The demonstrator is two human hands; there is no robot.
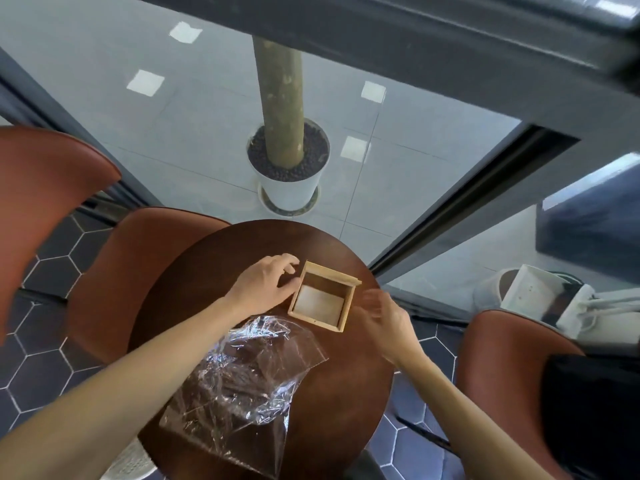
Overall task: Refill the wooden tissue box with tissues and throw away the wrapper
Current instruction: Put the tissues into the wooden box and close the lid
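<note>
Round and dark brown, the wooden bench carries everything the task needs. Left hand rests against the left wall of the wooden tissue box, thumb and fingers lightly curved along that side, likely to keep the box from sliding. Right hand hovers just off the box's right side, blurred, fingers loosely spread and apparently holding nothing. Between them the box sits open-topped, its sliding lid pushed toward the far edge, with a pale layer low inside; whether that is tissue or the bare bottom I cannot tell. Nearer the person, a crumpled clear plastic wrapper lies flat, waiting to be thrown away. Around the bench stand rust-brown chairs on dark hexagonal tiles; beyond a glass wall, a trunk rises from a white planter.
</note>
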